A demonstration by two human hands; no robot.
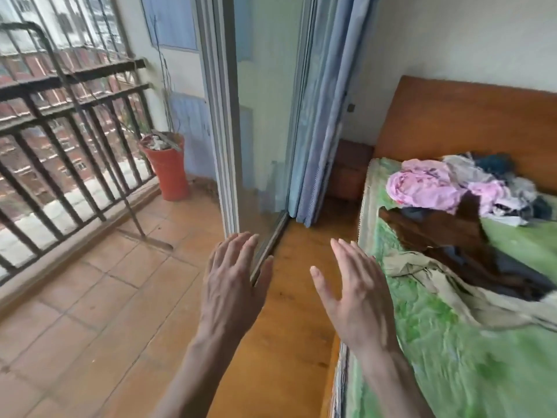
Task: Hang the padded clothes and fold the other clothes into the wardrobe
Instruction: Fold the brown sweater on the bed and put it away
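Observation:
A heap of clothes lies on the bed at the right: a pink garment (422, 185), grey and dark pieces (488, 173) behind it, a dark brown garment (446, 230) and a beige one (452, 285) spread nearer me. My left hand (232, 285) and my right hand (352, 294) are raised in front of me over the wooden floor, fingers straight, holding nothing. Both hands are left of the bed and apart from the clothes. No wardrobe is in view.
The bed has a green cover (452, 357) and an orange-brown headboard (467, 119). A sliding glass door (256, 131) with a blue curtain (325, 116) stands ahead. On the left, a tiled balcony has a dark railing (60, 122) and a red pot (168, 173).

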